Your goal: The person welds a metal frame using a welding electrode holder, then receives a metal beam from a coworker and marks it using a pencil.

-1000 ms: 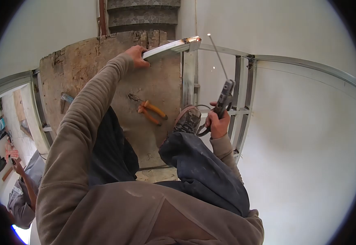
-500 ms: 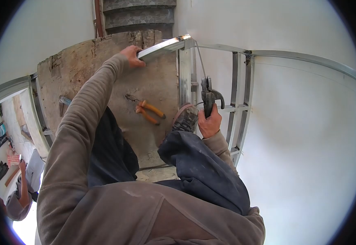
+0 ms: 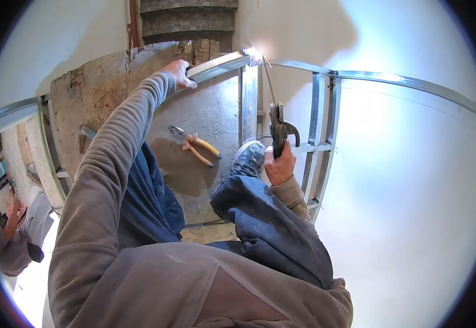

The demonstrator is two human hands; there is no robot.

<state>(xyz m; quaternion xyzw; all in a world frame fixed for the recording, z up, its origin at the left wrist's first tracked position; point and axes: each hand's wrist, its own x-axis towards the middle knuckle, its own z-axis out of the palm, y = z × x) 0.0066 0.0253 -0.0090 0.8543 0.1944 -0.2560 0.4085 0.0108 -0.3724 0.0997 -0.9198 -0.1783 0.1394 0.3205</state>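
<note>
My left hand (image 3: 180,74) is closed round the near end of a square metal tube (image 3: 219,66). The tube's far end meets the corner of a metal frame (image 3: 248,104). In my right hand (image 3: 280,165) is a black welding electrode holder (image 3: 277,131), clamping a thin welding rod (image 3: 268,79) that points up to that corner. A bright arc (image 3: 256,56) with sparks burns where the rod tip meets the metal. Pliers with orange handles (image 3: 197,147) lie on the worn board below, their jaws apart.
A worn wooden board (image 3: 98,82) lies under my feet. A hammer (image 3: 86,133) is partly hidden by my left sleeve. Stone-patterned stairs (image 3: 188,22) rise beyond the board. Another person (image 3: 16,235) is at the lower left. A white wall (image 3: 401,175) stands to the right.
A bright arc has started at the tube's end, lighting the walls and throwing shadows. My hands have barely moved. The person at the lower left has shifted position.
</note>
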